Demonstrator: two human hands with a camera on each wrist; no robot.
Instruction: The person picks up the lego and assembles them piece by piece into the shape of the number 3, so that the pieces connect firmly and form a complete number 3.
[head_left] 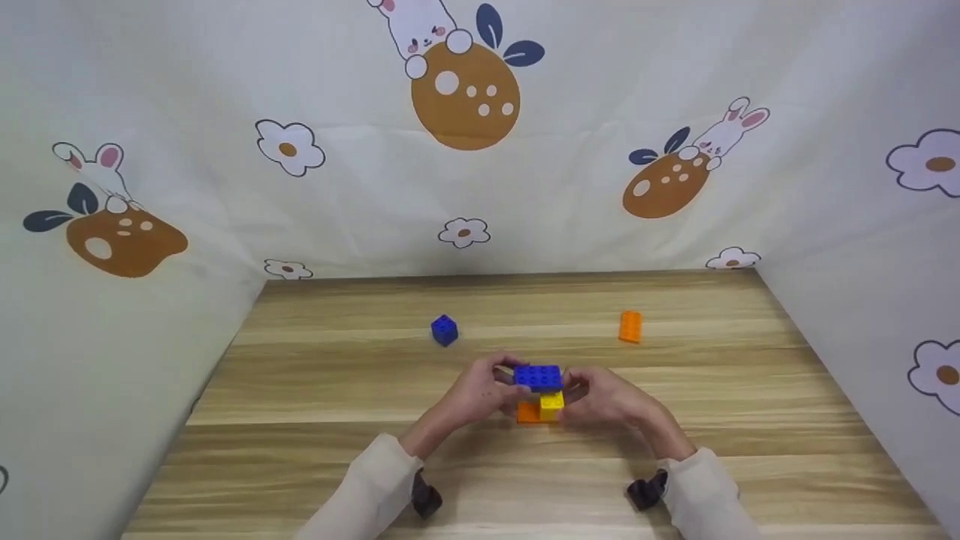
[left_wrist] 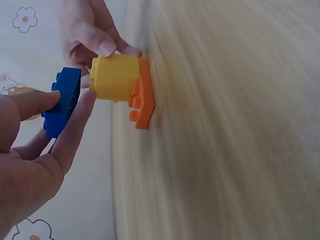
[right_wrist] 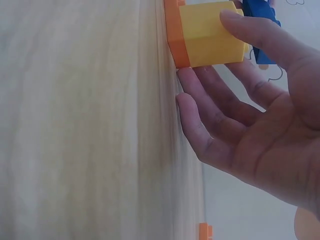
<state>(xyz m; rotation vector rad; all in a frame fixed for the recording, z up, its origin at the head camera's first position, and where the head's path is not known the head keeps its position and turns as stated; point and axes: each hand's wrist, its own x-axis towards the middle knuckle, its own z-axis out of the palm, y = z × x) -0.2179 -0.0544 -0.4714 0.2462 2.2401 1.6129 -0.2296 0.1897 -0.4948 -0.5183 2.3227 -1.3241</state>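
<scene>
Between the thumb and fingers of my left hand [head_left: 484, 390] is a flat blue brick [head_left: 538, 378], studs facing up in the head view. It is held just over a yellow brick [head_left: 551, 406], with a gap between the two in the left wrist view. My right hand [head_left: 604, 394] pinches the yellow brick, its thumb on one side and fingers behind. Under the yellow brick is a flat orange brick [left_wrist: 144, 95], joined at one end, its other studs bare. The orange brick lies at the wooden table's surface.
Farther back on the wooden table [head_left: 337, 352] stand a small blue brick [head_left: 444, 330], left of the hands, and another flat orange brick [head_left: 630, 327], to the right. A printed cloth [head_left: 360, 202] rises behind the table and along both sides.
</scene>
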